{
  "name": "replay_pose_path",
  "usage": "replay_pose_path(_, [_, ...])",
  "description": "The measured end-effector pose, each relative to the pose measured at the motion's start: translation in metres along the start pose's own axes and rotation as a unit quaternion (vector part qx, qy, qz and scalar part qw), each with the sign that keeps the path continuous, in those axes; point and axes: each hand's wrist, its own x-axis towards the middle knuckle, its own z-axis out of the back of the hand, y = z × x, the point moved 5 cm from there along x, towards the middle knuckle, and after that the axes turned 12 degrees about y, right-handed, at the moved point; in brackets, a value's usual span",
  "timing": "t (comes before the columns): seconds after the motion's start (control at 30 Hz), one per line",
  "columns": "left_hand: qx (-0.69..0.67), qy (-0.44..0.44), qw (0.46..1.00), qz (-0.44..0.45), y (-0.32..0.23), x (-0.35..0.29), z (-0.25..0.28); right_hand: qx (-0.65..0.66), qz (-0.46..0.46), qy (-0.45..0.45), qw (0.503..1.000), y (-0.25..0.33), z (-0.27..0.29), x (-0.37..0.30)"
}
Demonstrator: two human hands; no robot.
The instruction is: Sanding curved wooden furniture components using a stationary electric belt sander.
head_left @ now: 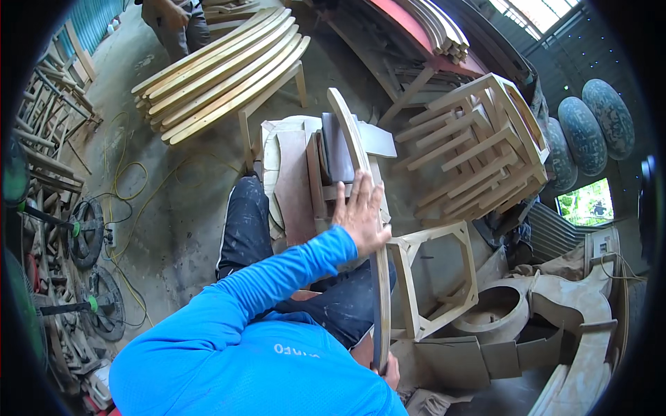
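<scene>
A long curved wooden slat [380, 284] runs from the workbench's far side back toward my body, its near end beside my right thigh. My left hand [362, 213] lies across the slat's middle, fingers stretched out and spread, pressing on its face rather than wrapped round it. At the near end my right hand [392, 371] is closed round the slat, though my body hides much of it. Beneath the slat's far part are a grey-brown block [338, 149] and flat brown boards [291, 180] on a pale, low bench [270, 139].
Curved slats [229, 69] are stacked on a trestle at far left. Right of me stand an octagonal wooden frame [465, 243] and piled frames [479, 145]. A yellow cable [142, 180] crosses the floor at left. Another person [177, 28] stands at the far left.
</scene>
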Motion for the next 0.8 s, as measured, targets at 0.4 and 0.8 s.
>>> replay_pose_path(0.4, [0.004,-0.021,1.0,0.005,0.09,0.127,0.032,-0.032,0.099,0.004,0.995,0.082,-0.017,0.142])
replay_pose_path(0.8, [0.032,-0.019,0.998,0.044,0.197,0.274,0.074,-0.163,0.165,-0.03,0.972,0.145,-0.062,0.307])
